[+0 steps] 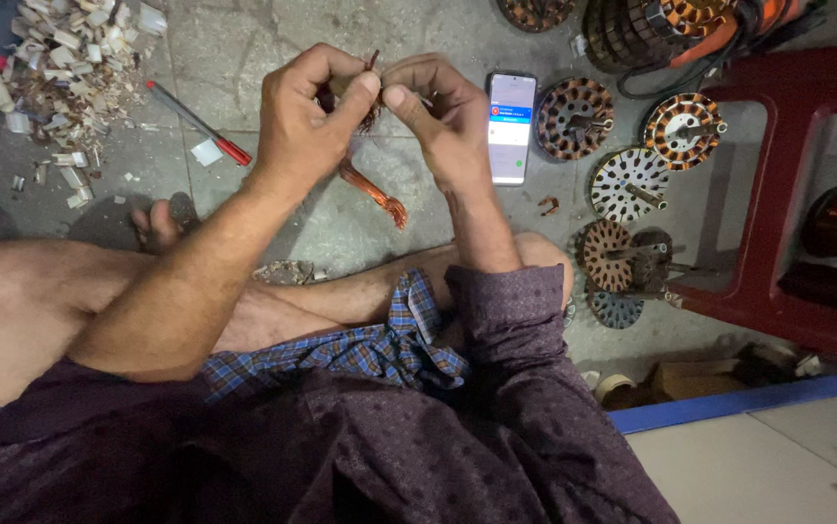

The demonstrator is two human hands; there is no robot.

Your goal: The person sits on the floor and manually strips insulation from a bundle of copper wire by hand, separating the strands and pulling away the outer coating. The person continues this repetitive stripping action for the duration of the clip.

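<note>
Sitting cross-legged on the concrete floor (244,58), the person has both hands raised together over a bundle of copper wire (372,189). The left hand (307,116) is curled nearly closed, thumb pressed toward the forefinger, pinching the upper end of the bundle. The right hand (443,116) mirrors it, its fingers folded in and thumb extended to meet the left thumb, gripping the same wire just beside the other hand's pinch. A few dark wire ends stick up between the two thumbs, while the rest of the coil hangs below the hands and curves down toward the person's knee, ending in a frayed copper tail.

Judging from how things lie, the work on this bundle looks to be in its middle: the upper end is gathered and held between the fingers, but the lower length hangs loose and unshaped. Whether the strands are being twisted, separated or straightened at the pinch cannot be told, since the fingers hide that spot.

Just to the right of the right hand lies a smartphone (513,126) with a lit screen, and farther right are several round motor stators (574,118), some wound with copper. Beyond them is a red plastic stool (777,194). To the left of the left hand lies a red-handled tool (200,124), and farther left a heap of pale scraps (69,58).
</note>
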